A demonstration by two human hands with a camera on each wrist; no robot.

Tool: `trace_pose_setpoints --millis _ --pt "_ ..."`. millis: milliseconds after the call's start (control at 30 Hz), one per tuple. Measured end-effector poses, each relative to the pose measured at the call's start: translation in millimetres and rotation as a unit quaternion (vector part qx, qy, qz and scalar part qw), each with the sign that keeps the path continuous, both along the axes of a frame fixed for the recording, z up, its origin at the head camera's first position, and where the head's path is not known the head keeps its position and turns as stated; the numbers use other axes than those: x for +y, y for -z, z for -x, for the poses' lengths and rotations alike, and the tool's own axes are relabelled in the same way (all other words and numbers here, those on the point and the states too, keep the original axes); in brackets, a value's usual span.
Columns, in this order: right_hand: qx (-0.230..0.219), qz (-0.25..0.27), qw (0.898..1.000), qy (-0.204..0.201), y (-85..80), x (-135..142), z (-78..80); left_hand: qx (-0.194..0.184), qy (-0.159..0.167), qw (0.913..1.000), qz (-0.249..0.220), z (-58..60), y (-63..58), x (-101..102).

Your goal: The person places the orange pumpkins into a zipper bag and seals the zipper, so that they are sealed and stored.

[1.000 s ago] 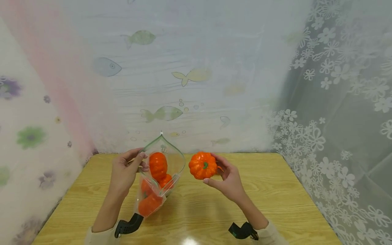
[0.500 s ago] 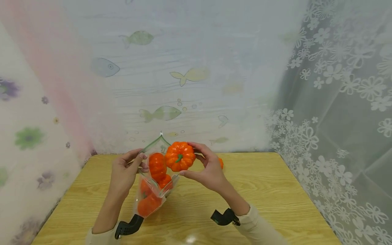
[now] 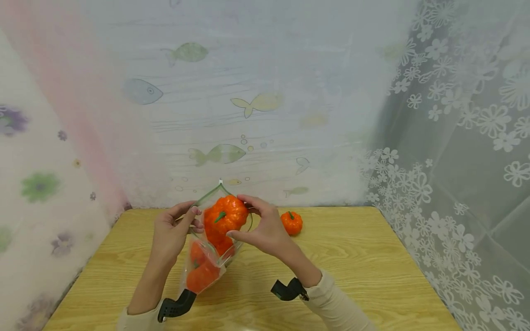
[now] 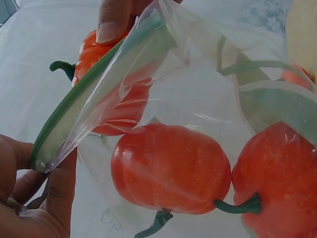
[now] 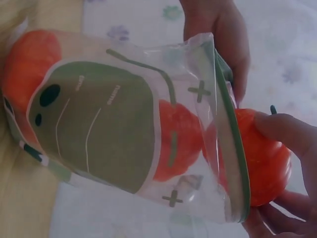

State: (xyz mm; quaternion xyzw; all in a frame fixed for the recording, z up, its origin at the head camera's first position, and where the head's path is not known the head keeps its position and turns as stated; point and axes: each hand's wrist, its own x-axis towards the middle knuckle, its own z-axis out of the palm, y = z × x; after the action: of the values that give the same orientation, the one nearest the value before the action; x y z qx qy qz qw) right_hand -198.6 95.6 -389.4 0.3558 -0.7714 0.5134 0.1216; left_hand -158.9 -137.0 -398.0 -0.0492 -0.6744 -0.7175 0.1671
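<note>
My left hand point(image 3: 175, 232) pinches the rim of a clear zip bag point(image 4: 198, 106) with a green-edged mouth, which stands wide apart. Several orange toy pumpkins point(image 4: 171, 168) with green stems lie inside the bag. At the mouth, my right hand point(image 3: 265, 227) grips another orange toy pumpkin point(image 3: 231, 214) between thumb and fingers. In the right wrist view this pumpkin point(image 5: 262, 158) is partly within the green rim point(image 5: 237, 144). A smaller toy pumpkin point(image 3: 291, 223) sits on the table to the right of my right hand.
The wooden table point(image 3: 343, 262) bears the bag and the small pumpkin. Behind it hangs a pale curtain point(image 3: 265, 92) printed with fish. A flowered sheet point(image 3: 414, 197) closes off the right side. Black wrist mounts point(image 3: 175, 307) sit on both forearms.
My right hand has carried its pumpkin leftward to the bag's mouth, partly over the pumpkins inside. The small pumpkin behind has come into view. My left hand has hardly moved.
</note>
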Motion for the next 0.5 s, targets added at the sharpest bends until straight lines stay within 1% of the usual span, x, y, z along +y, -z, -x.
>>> trace_pose_setpoints --millis 100,300,500 --pt "0.004 -0.017 1.000 0.016 1.8 0.6 -1.1 0.000 0.001 1.0000 0.000 -0.1 -0.1 0.3" --pt "-0.004 -0.040 0.998 0.038 4.9 1.9 -3.6 -0.006 -0.003 1.0000 0.005 0.1 -0.1 1.5" --pt "-0.015 -0.044 0.998 0.037 6.7 0.4 -4.4 -0.014 -0.004 0.9998 0.015 1.5 0.0 4.7"
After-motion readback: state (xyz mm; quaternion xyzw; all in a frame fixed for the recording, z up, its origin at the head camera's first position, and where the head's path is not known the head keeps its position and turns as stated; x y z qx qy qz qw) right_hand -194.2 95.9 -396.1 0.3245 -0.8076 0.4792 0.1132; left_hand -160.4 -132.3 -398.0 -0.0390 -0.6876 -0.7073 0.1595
